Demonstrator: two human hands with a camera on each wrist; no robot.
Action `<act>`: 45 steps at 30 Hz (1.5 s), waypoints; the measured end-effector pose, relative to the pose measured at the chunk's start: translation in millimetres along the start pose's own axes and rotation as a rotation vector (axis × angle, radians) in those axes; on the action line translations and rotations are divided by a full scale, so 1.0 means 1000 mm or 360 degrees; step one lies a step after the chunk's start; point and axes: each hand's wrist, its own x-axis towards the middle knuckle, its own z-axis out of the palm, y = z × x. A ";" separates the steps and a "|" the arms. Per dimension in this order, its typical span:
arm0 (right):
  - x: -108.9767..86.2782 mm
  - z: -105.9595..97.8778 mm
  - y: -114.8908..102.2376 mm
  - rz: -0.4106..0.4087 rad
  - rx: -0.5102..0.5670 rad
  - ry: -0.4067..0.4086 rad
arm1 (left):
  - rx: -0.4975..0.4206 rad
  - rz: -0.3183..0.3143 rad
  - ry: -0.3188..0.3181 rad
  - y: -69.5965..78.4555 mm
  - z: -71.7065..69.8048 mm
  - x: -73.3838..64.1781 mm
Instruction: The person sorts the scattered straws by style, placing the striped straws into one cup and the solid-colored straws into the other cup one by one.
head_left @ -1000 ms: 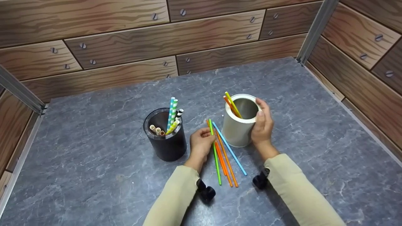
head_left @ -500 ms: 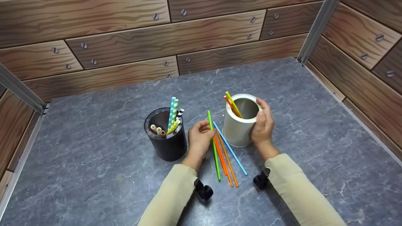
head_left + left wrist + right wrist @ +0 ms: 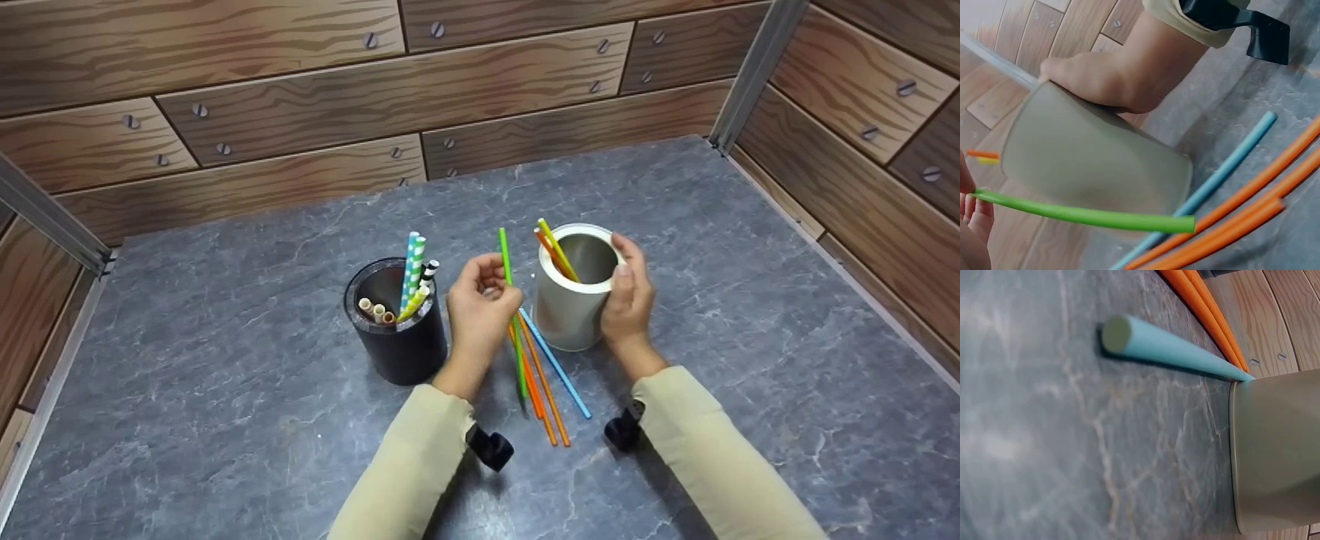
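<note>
My left hand pinches a green straw between thumb and fingers; the straw slants upright, its lower end over the loose straws. My right hand grips the rim and right side of a white canister, which stands on the table. Inside the canister lean a yellow straw and an orange straw. Between the hands, several orange straws and a blue straw lie on the table. In the right wrist view the blue straw reaches the canister's base; the right hand is out of that view.
Left of my left hand stands a black canister with patterned straws and several beige ones inside. Wood-patterned panels close off the back and sides of the grey marbled table.
My left hand has lifted the green straw off the table, raising it upward and away from the loose straws. The right hand and white canister have stayed in place.
</note>
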 end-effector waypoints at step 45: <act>0.000 0.000 0.000 -0.0031 -0.0005 0.0018 | -0.0678 0.0520 0.0198 0.051 0.007 0.010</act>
